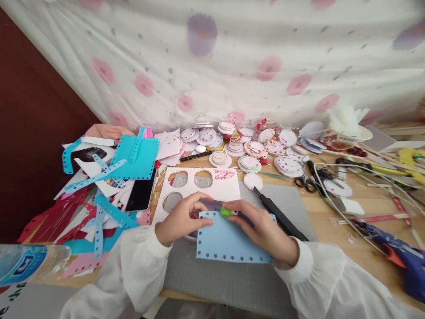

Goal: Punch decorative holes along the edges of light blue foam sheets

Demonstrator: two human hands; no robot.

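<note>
A light blue sheet (232, 241) with small flower-shaped holes along its edges is over the grey mat (206, 277). My left hand (186, 217) pinches the sheet's upper left corner between thumb and fingers. My right hand (262, 226) is closed on a small green punch (226, 212) at the sheet's top edge. Part of the top edge is hidden behind the right hand. Behind the sheet lies a white card (214, 190) with round cut-outs and red writing. A black utility knife (282, 217) rests right of my right hand.
Punched strips and a turquoise sheet (134, 155) pile up left, beside a black phone (141, 192) and plastic bottle (31, 263). Decorated paper discs (288, 166) line the back. Scissors (306, 183), white wire, a bowl (345, 135) and a blue-handled tool (398, 257) are on the right.
</note>
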